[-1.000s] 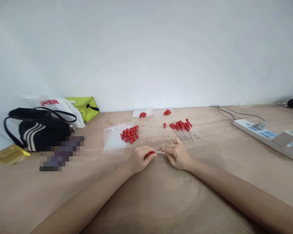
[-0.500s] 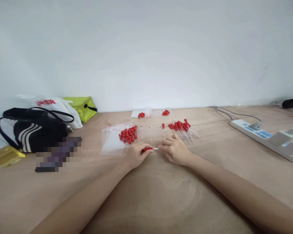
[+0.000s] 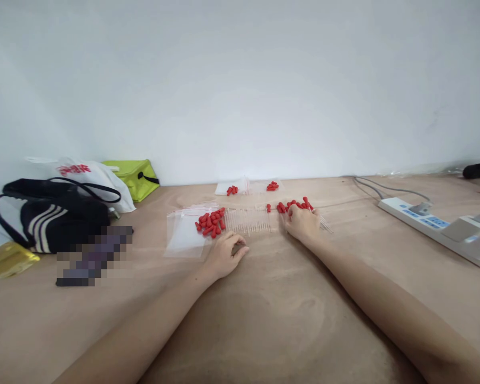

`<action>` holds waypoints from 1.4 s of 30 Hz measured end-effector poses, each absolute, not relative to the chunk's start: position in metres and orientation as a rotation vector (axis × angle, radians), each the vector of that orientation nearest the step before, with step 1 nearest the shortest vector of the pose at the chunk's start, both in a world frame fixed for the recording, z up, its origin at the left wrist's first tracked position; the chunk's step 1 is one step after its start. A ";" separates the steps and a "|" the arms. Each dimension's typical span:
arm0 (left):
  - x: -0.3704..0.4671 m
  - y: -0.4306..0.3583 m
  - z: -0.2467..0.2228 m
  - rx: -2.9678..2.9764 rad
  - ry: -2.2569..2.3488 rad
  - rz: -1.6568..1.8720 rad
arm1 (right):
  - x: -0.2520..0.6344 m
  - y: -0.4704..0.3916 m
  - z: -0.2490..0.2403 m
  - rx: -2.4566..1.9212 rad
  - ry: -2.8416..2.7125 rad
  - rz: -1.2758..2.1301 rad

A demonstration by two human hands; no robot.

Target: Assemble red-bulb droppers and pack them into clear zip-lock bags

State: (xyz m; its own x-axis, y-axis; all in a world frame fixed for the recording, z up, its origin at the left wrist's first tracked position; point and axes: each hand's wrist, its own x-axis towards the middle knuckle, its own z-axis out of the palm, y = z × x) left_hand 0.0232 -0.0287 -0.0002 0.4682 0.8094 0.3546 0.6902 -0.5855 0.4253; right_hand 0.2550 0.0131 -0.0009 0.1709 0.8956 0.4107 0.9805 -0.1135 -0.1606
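My left hand [image 3: 226,255] rests on the table with its fingers curled and a gap between thumb and fingertips; nothing is in it. Just beyond it lie a pile of red rubber bulbs [image 3: 211,223] on clear plastic bags [image 3: 184,234] and a row of thin clear tubes [image 3: 248,220]. My right hand [image 3: 302,221] is over the droppers, clear tubes with red bulbs [image 3: 305,203], and hides part of them. Its fingers point down and are bent together; what they hold, if anything, is hidden. One red bulb [image 3: 269,208] lies at the row's right end.
Small bags with red bulbs [image 3: 232,190] lie near the wall. At the left are a black striped bag [image 3: 60,218], a white plastic bag [image 3: 104,184], a green bag [image 3: 130,176] and a pixelated dark object [image 3: 96,256]. A white power strip [image 3: 436,226] with cables is at the right.
My right hand has moved right and away from my left hand to the droppers. The red-bulbed dropper has left my left hand, whose thumb and fingers have parted.
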 end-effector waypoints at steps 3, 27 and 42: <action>0.023 -0.029 0.000 2.489 1.289 0.783 | 0.254 0.012 -0.002 -2.051 -1.792 -0.333; 0.018 -0.028 0.001 2.575 1.445 0.821 | 0.234 0.022 0.001 -2.108 -1.846 -0.167; -0.016 -0.003 0.006 2.660 2.154 0.719 | 0.208 0.035 0.002 -2.195 -1.908 -0.131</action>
State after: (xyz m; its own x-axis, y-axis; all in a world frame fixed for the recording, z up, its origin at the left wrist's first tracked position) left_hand -0.0160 -0.0035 0.0062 0.1830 0.8359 0.5175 0.9792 -0.2022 -0.0197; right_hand 0.2083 0.0345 0.0016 0.1484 0.9649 0.2168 0.9854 -0.1259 -0.1145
